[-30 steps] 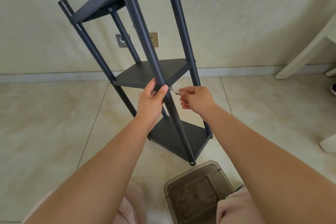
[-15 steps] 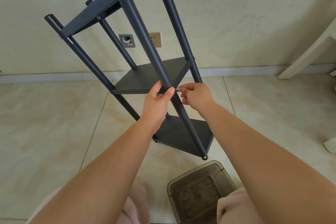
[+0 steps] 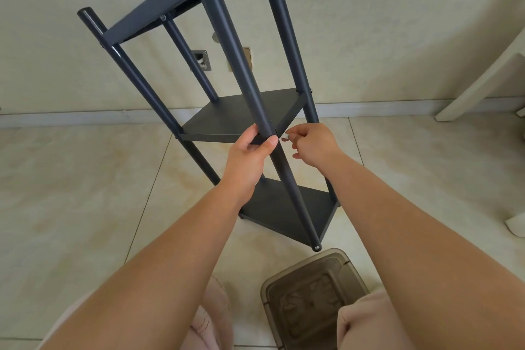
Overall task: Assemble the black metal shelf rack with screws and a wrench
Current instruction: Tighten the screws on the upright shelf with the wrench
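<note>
looks like a room in a home. glossy beige floor tiles (image 3: 71,193) with thin grout lines, pale baseboard (image 3: 383,109) along a cream textured wall (image 3: 397,23). two wall outlet plates (image 3: 202,60) low on the wall, one looks loose or tilted. white furniture leg (image 3: 477,85) at right edge. translucent brown plastic bin (image 3: 309,298) on the floor.
</note>
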